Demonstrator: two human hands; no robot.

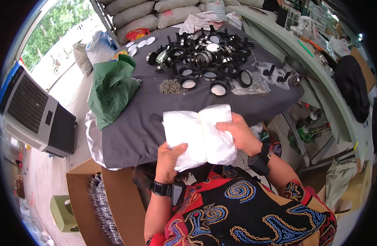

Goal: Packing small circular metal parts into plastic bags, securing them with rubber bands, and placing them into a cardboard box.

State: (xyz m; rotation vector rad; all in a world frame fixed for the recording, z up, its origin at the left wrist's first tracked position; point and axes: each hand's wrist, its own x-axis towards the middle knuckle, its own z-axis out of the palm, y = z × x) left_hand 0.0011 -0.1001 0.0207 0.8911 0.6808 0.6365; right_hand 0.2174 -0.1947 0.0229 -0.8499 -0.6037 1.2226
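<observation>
White plastic bag [198,135], soft and crumpled, folded into two bulging halves, held in both hands above near edge of grey cloth-covered table [131,135].

The gray cloth [147,119] before me is bare. Black rings [205,61] crowd twelve o'clock. A green bag [112,88] blocks ten o'clock.
</observation>
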